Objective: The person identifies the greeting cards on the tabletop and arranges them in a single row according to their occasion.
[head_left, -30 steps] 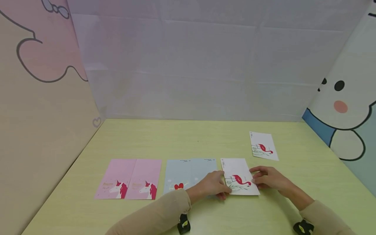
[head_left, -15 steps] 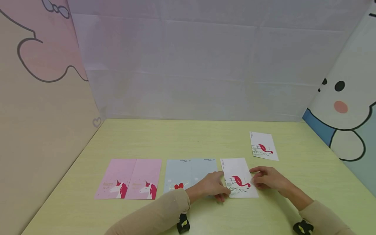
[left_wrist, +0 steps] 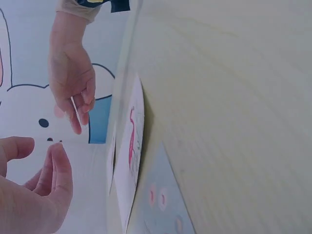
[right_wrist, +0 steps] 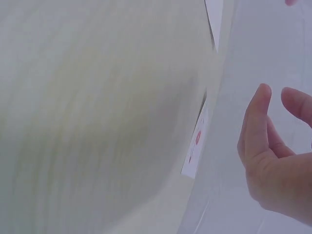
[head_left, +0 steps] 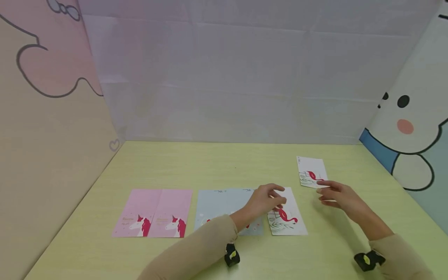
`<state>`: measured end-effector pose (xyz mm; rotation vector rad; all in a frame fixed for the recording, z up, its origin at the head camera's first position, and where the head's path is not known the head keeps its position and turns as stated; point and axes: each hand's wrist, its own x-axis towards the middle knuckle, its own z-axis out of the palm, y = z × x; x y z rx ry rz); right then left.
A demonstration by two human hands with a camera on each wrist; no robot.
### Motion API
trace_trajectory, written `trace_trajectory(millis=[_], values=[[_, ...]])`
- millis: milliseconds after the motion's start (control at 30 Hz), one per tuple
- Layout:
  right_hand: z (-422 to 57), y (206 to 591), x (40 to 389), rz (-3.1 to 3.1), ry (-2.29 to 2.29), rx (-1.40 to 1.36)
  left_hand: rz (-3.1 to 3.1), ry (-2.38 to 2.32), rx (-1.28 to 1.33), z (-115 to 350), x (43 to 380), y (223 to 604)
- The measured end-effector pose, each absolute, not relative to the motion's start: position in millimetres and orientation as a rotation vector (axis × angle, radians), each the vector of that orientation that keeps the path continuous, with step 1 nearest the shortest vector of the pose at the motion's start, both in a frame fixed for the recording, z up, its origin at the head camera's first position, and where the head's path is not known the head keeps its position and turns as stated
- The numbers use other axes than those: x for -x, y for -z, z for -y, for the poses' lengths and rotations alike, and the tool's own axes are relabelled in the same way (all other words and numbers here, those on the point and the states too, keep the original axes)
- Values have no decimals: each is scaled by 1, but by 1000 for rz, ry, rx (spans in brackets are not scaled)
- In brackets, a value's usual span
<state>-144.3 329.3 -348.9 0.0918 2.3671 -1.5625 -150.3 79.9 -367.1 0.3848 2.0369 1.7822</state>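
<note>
A white card with a red flamingo [head_left: 288, 221] lies flat on the table at right of centre. My left hand [head_left: 263, 201] hovers over its upper left part, fingers loosely bent with a gap to the thumb and nothing held. Farther back on the right lies a second flamingo card [head_left: 309, 165]. Near its lower right corner my right hand [head_left: 344, 197] is raised off the table, also holding nothing; its fingertips hide that corner. Both hands are in the air in the left wrist view, where the flamingo card [left_wrist: 129, 165] looks slightly bowed.
Two overlapping blue cards [head_left: 213, 202] lie left of the near flamingo card, partly hidden by my left arm. Farther left, two pink unicorn cards [head_left: 134, 206] lie side by side. A white sheet [head_left: 224, 77] stands behind the table [head_left: 196, 163], with cartoon-printed panels at both sides.
Both hands have let go of the near flamingo card, which now lies flat. The left hand has lifted and moved up over it; the right hand has moved right and back toward the far card.
</note>
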Motion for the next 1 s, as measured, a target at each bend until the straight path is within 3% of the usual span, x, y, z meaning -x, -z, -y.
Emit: trace_trajectory(millis=[567,1000], values=[[-374,367,180,-2152,1802,-437,-1908,-1961,139,-156,186,376],[-387,367,187,-2056,1872,-502,-1928,-1900,193,-182,193,385]])
